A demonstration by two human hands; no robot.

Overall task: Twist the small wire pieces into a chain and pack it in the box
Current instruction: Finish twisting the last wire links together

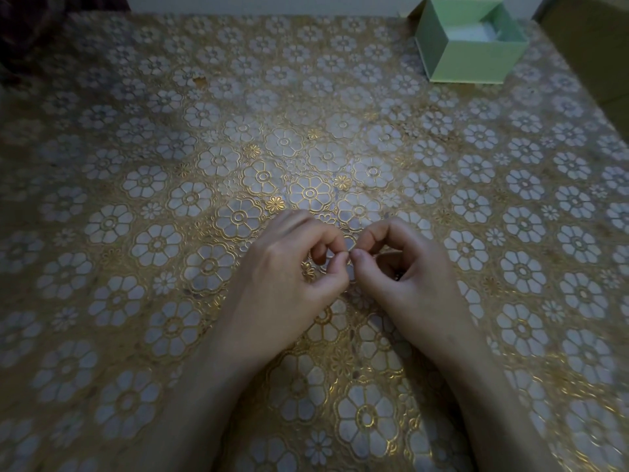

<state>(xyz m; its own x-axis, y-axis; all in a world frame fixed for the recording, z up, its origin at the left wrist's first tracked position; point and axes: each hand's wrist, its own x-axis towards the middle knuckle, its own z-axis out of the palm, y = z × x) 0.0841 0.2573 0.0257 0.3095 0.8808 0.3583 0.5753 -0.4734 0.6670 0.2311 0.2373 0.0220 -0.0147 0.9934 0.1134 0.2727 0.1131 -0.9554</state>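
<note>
Left hand [292,267] and right hand [405,267] fingertips meet, pinching a thin wire [350,254] between them — barely visible. Green box [476,59] open, well beyond the hands on the table [136,165].

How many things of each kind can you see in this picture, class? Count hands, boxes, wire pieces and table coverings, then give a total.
Hands: 2, the left hand and the right hand, fingertips meeting.
Boxes: 1, the open green box at the far right.
Wire pieces: 1 thin wire pinched between the fingertips; more cannot be told.
Table coverings: 1 floral tablecloth.
Total: 5
</note>
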